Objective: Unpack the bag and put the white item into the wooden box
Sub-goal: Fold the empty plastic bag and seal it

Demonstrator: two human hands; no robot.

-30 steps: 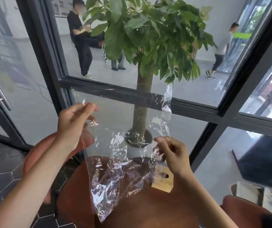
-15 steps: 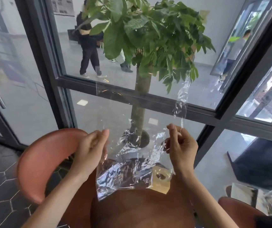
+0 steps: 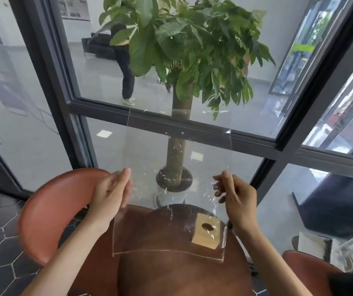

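A clear plastic bag (image 3: 171, 189) is held upright and stretched flat between two bare hands above a round brown table (image 3: 182, 274). The left hand (image 3: 111, 193) is closed on the bag's left edge, with the fingers pressed together along the film. The right hand (image 3: 235, 199) is pinched on the right edge, thumb and forefinger closed on the plastic and the other fingers curled. The bag is transparent, lightly creased near the middle, and its lower seam is seen as a pale line just above the tabletop. No white item can be made out inside it. A small wooden box (image 3: 206, 232), pale and square with a dark oval hole in its top, is seen through the bag's lower right corner, resting on the far right part of the table, just below the right hand.

A reddish-brown chair (image 3: 53, 210) is placed at the near left of the table, behind the left hand. A potted tree (image 3: 182, 71) stands beyond the table, its trunk viewed through the film. Farther off, dark window frames (image 3: 192, 127) are crossed by the bag's upper edge, and a person (image 3: 126, 67) in dark trousers is seen beyond the glass.
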